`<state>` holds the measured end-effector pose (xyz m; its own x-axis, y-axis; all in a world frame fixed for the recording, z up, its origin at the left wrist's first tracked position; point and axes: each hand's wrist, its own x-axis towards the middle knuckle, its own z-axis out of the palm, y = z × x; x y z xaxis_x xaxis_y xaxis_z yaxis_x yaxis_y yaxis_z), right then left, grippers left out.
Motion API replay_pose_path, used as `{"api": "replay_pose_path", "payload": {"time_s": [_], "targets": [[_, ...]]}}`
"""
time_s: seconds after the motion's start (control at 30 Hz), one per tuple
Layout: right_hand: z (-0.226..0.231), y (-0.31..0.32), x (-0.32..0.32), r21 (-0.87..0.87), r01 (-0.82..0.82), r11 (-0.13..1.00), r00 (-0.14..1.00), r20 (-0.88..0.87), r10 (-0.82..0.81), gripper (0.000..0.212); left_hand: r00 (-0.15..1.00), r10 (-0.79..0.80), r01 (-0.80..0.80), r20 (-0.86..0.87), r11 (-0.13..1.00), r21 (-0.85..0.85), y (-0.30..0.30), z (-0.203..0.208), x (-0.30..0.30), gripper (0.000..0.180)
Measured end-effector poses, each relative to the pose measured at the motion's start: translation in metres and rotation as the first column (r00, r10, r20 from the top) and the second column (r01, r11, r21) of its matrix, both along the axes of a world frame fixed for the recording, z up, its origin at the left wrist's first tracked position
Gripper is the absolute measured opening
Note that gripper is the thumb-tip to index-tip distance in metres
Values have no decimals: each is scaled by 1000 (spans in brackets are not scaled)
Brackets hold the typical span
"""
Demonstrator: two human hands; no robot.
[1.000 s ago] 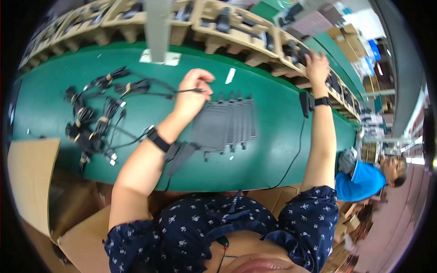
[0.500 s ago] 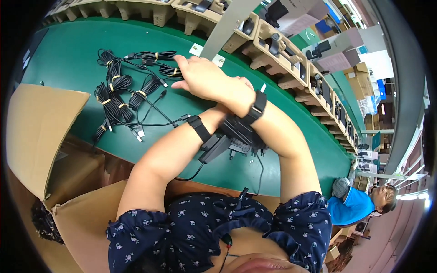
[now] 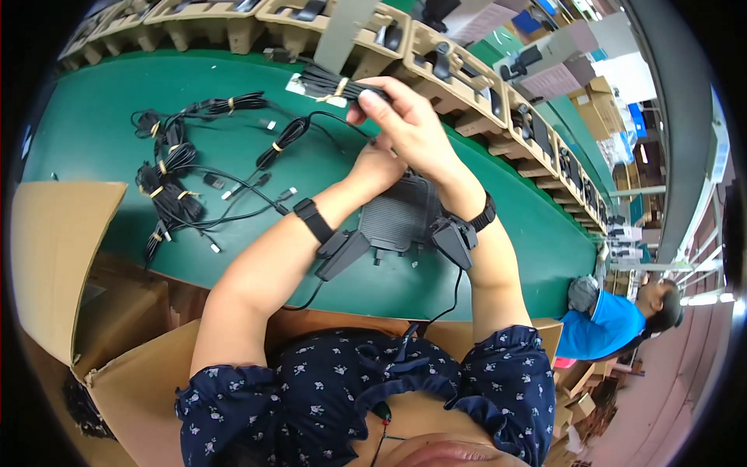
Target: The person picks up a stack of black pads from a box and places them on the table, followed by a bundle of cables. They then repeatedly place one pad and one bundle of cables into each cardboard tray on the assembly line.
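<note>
My right hand [image 3: 412, 128] pinches a bundle of black cable [image 3: 331, 84] tied with a tan band, above the far part of the green table [image 3: 241, 167]. My left hand [image 3: 377, 167] is just below it, its fingers mostly hidden behind the right hand. A thin cable runs toward the left hand from another tied bundle [image 3: 284, 142] on the table; whether the fingers hold it cannot be seen. Further left lies a tangle of banded black cables [image 3: 167, 167] with loose plugs.
Molded brown trays [image 3: 459, 78] with black parts line the far edge beside a metal post [image 3: 337, 39]. A ribbed black box [image 3: 397, 214] shows between my forearms. An open cardboard box [image 3: 66, 257] stands near left. A person in blue [image 3: 603, 327] is at right.
My right hand has risen from over the left wrist and now holds a cable bundle up near the post. Part of the cable pile has shifted. The person at right has turned.
</note>
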<state>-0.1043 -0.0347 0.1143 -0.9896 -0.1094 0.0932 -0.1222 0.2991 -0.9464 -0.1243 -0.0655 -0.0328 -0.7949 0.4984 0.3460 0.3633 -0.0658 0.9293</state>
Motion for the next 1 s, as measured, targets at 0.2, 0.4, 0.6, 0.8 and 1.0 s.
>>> {"api": "replay_pose_path", "payload": {"time_s": [0.2,0.4,0.6,0.8,1.0], "targets": [[2,46,35,-443,152,883,978,-61,-199,26,622,-672,332,402,692,641,-28,67,22,31],[7,75,62,-558,316,767,912,-46,-409,21,811,-504,432,299,859,275,-29,54,16,14],[1,83,84,-187,426,885,874,-169,-456,22,848,-429,379,312,901,211,-35,54,9,13],[-16,54,100,525,222,822,975,-139,-174,22,852,-370,273,370,918,289,-38,63,16,12],[-7,103,98,479,687,546,723,-524,-450,35,913,-258,162,317,940,300,-30,52,11,27]]}}
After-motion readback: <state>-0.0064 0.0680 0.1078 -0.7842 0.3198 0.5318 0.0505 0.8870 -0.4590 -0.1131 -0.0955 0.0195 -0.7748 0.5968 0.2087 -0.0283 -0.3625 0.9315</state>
